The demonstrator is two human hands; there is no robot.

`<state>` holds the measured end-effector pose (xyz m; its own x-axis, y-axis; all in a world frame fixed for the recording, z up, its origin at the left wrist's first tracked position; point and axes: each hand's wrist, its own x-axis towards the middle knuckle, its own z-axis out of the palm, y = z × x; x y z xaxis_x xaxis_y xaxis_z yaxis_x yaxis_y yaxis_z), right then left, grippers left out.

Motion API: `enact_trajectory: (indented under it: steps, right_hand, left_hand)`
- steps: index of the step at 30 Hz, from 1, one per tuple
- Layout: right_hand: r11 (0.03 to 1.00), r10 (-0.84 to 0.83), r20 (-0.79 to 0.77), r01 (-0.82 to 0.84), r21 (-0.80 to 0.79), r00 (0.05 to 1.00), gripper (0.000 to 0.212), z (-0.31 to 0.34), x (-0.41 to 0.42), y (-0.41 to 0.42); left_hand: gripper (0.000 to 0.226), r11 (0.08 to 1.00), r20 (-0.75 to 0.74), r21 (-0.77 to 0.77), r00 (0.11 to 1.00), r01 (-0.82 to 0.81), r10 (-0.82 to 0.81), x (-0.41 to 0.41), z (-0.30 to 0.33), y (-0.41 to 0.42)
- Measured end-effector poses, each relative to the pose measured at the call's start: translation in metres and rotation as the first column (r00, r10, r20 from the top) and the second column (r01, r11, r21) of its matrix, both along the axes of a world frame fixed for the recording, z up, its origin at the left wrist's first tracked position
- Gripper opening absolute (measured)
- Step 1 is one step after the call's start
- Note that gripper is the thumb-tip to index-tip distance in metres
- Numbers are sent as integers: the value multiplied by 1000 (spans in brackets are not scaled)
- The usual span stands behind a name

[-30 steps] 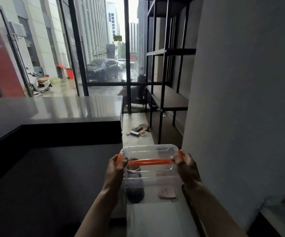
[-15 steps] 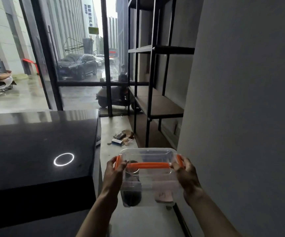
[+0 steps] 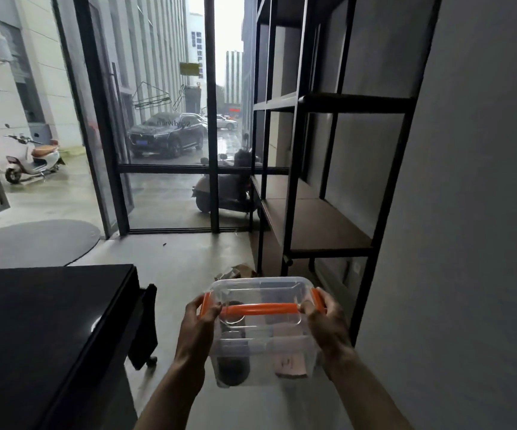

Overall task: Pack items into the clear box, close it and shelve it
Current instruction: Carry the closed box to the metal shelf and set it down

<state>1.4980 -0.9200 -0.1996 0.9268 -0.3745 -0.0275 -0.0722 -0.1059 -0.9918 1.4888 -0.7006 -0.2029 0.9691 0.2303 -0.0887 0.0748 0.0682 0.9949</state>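
Left hand [image 3: 197,325] and right hand [image 3: 328,324] grip the orange latches at either end of the lidded box [image 3: 263,330], held in the air between them. A dark round item and a pinkish one blur inside. The shelf [image 3: 319,225] stands beyond the right hand.

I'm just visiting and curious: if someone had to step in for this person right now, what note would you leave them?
Left hand: grip on the left end of the clear box.
Right hand: grip on its right end.
Box: carried in the air, lid on, orange handle lying flat, dark and pale items inside.
Done: packed and apparently closed.
Left: set it on the black shelf unit ahead to the right.
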Motion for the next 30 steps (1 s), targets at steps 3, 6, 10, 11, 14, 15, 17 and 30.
enact_trajectory:
  steps: [3,6,10,11,14,15,17,30]
  right_hand:
    - [998,49,-18,-50,-32,999,61,10,77,-8]
    - [996,84,-17,-84,10,996,63,14,148,-6]
    - [994,110,-22,-109,25,994,62,9,243,2]
    - [993,118,-27,-118,31,993,62,6,267,6]
    - [990,142,-15,-142,16,990,60,-1,344,22]
    - [989,147,-10,-147,1,989,62,-2,373,28]
    - [987,158,-9,-158,-22,987,64,-6,432,42]
    - [980,195,-26,-196,-34,980,68,-5,747,127]
  left_hand:
    - [49,999,2,4,999,-37,37,66,9,-6]
    - [51,998,-11,0,998,-63,63,135,12,-4]
    - [49,995,-19,-23,995,-100,100,228,5,2]
    - [48,994,-23,-28,994,-103,102,251,2,5]
    - [45,992,-29,-55,994,-110,108,328,-9,18]
    - [44,992,-24,-63,994,-112,111,356,-12,24]
    - [44,991,-19,-62,993,-121,120,411,-18,39]
    - [41,990,-63,-14,988,-143,142,728,-14,120]
